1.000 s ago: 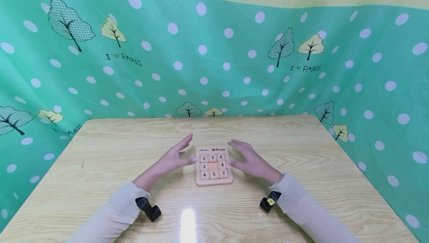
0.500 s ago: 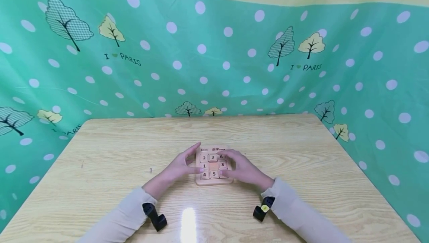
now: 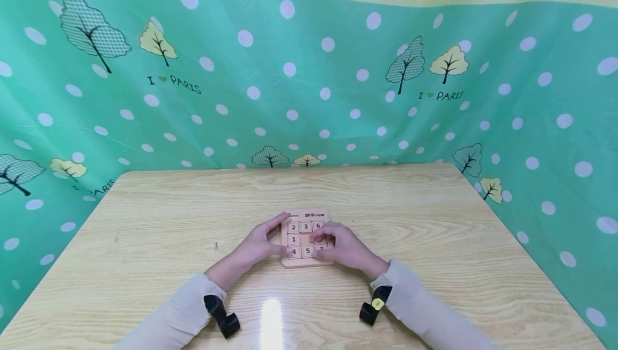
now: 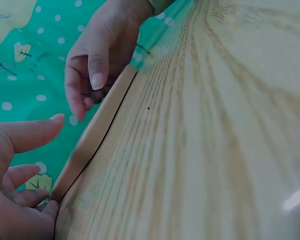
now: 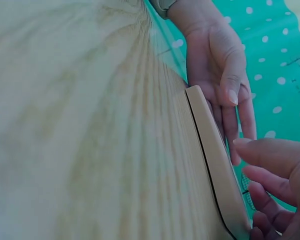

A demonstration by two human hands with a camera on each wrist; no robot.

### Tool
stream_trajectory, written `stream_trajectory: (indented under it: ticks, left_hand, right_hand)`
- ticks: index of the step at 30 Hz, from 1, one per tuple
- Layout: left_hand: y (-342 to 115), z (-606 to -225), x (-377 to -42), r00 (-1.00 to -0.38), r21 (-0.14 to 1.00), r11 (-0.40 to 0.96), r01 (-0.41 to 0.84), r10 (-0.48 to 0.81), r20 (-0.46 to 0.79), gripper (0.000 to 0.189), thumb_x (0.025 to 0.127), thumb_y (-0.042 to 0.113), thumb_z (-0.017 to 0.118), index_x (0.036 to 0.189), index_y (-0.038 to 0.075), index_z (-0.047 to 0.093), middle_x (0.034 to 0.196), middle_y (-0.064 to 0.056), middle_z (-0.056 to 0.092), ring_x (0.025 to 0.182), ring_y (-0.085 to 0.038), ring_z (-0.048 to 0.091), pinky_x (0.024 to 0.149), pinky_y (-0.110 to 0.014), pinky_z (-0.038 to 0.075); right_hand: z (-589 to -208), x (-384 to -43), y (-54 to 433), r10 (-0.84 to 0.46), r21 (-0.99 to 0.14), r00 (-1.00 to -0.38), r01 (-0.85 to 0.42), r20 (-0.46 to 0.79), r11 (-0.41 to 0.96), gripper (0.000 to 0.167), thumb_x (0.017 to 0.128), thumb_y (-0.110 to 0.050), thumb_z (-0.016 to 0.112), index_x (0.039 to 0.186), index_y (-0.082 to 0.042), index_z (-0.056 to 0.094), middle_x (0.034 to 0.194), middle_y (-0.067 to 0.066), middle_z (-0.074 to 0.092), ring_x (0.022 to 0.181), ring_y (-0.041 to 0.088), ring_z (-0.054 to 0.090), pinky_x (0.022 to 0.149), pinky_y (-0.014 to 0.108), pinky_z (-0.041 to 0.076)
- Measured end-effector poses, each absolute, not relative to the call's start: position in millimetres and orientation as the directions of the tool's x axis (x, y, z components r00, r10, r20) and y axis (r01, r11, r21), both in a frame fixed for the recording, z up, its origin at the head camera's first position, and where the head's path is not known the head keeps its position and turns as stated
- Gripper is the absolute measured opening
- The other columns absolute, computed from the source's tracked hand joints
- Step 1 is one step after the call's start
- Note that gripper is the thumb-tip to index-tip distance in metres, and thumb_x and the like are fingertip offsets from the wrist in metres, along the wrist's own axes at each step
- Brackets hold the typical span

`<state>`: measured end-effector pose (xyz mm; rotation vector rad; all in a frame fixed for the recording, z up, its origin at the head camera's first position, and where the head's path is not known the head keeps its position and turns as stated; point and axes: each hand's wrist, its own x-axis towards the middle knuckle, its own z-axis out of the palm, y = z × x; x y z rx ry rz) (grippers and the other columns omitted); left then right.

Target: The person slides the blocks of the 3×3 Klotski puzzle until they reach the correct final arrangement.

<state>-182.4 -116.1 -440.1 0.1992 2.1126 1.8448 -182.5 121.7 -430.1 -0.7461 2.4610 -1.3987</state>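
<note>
The sliding number puzzle [image 3: 304,264] lies flat on the surface [image 3: 410,296], between my left fingers [image 3: 276,221] and right fingers [image 3: 330,228]. I judge this to be the early working of the tiles: the top row reads 2, 3, 6, the middle row starts with 1 [image 3: 293,239] beside a bare centre slot [image 3: 306,239], and the bottom row has 4, 5 and a half-covered 7. None of that runs in counting order; the tile right of the slot is too covered to read.

My left fingers spread wide around the left edge, thumb over the 4 [image 3: 294,253]; my right ones bend loosely over the tiles, narrower, and I cannot tell whether they press.

The puzzle's frame is pale, smooth and probably wooden, with rounded corners. Its tiles are squarish with dark outlines; the surface shows streaky wood grain.
</note>
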Motion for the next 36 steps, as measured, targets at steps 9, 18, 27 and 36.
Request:
stream_trajectory:
  ticks: [9, 18, 27, 36]
  left_hand:
    - [-117.5, -442.4, -180.4, -0.927, 0.966, 0.258, -0.015, 0.358, -0.110, 0.093, 0.064, -0.002, 0.079, 0.145, 0.014, 0.037, 0.158, -0.004, 0.015, 0.143, -0.028, 0.013, 0.116, -0.045, 0.007]
    - [-115.7, -443.4, -177.3, -0.924, 0.954, 0.300, 0.006, 0.366, -0.109, 0.096, 0.064, -0.005, 0.078, 0.147, 0.014, 0.034, 0.158, -0.005, 0.012, 0.144, -0.028, 0.010, 0.116, -0.045, 0.005]
    - [-114.4, -443.9, -176.6, -0.929, 0.945, 0.326, 0.020, 0.354, -0.102, 0.100, 0.063, -0.002, 0.080, 0.147, 0.005, 0.027, 0.157, -0.006, 0.015, 0.142, -0.025, 0.017, 0.117, -0.039, 0.009]
    - [-113.6, -444.7, -176.5, -0.928, 0.940, 0.339, 0.038, 0.361, -0.092, 0.099, 0.064, -0.001, 0.080, 0.147, 0.005, 0.027, 0.157, -0.006, 0.017, 0.143, -0.025, 0.015, 0.117, -0.040, 0.008]
  right_hand:
    - [-439.7, -184.8, 119.9, -0.507, -0.821, -0.857, -0.353, 0.091, 0.450, 0.027, 0.071, -0.013, 0.079, 0.096, -0.011, 0.071, 0.085, 0.001, 0.056, 0.082, 0.015, 0.047, 0.074, 0.024, 0.041]
    - [-441.9, -183.5, 115.6, -0.458, -0.800, -0.881, -0.357, 0.117, 0.482, 0.024, 0.071, -0.015, 0.080, 0.093, -0.011, 0.072, 0.080, -0.001, 0.055, 0.078, 0.014, 0.045, 0.069, 0.023, 0.039]
    - [-447.3, -189.3, 114.3, -0.388, -0.795, -0.909, -0.347, 0.154, 0.497, 0.024, 0.073, -0.016, 0.079, 0.096, -0.015, 0.073, 0.090, -0.005, 0.064, 0.083, 0.014, 0.046, 0.074, 0.027, 0.038]
    - [-450.2, -194.2, 115.0, -0.367, -0.822, -0.917, -0.326, 0.155, 0.467, 0.024, 0.075, -0.014, 0.077, 0.099, -0.017, 0.074, 0.100, -0.006, 0.068, 0.091, 0.015, 0.049, 0.081, 0.031, 0.039]
